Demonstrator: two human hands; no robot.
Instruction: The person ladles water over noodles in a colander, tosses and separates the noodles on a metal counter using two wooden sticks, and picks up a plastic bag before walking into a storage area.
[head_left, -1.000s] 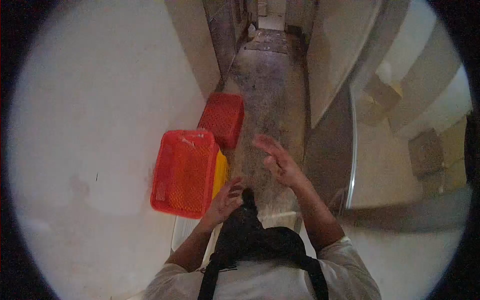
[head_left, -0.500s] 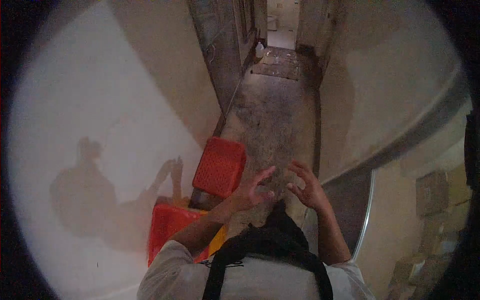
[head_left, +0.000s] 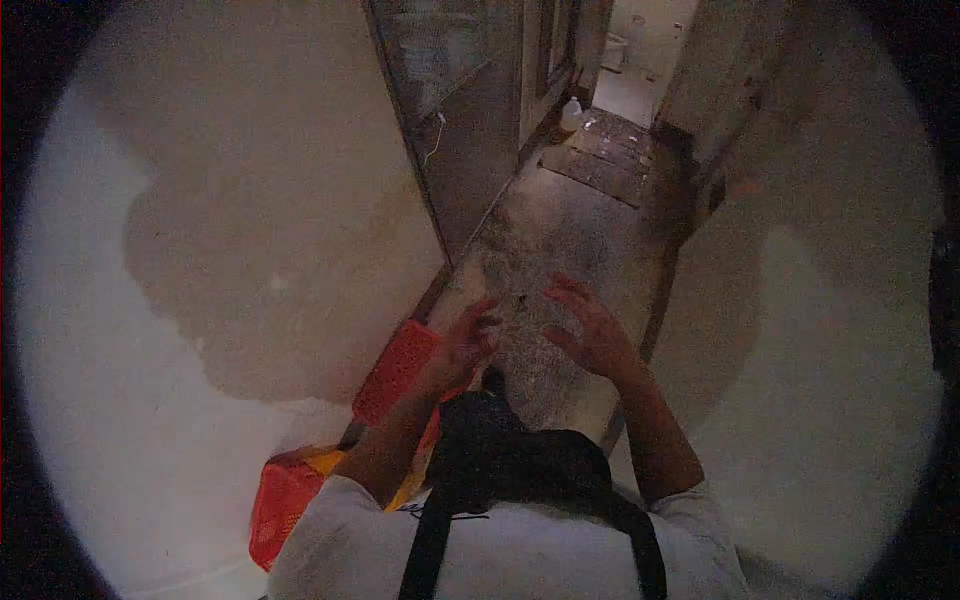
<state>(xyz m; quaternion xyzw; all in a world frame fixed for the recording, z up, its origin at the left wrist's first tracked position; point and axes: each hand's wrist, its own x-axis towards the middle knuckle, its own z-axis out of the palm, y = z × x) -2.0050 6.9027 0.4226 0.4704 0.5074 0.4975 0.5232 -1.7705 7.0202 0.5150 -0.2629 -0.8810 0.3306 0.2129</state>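
Note:
Both my hands are raised in front of my body over the corridor floor (head_left: 530, 240), apart from each other. My left hand (head_left: 468, 342) has its fingers loosely curved and apart, with nothing in it. Just left of it, partly behind my forearm, stands a red perforated plastic basket (head_left: 398, 368) by the wall. My right hand (head_left: 588, 328) is spread, thumb away from the fingers, and holds nothing. A second red basket (head_left: 285, 508), with a yellow one (head_left: 325, 460) beside it, shows at the lower left behind my left arm.
Walls line both sides of the narrow corridor. A dark door (head_left: 465, 130) with a white cord (head_left: 434, 138) is on the left. Farther on are a whitish jug (head_left: 571, 112), a worn mat (head_left: 600, 155) and a lit doorway with a pale floor (head_left: 625, 95).
The view has turned and moved forward along the corridor. The baskets now appear farther left and lower, the jug and mat closer. My hands remain raised and empty.

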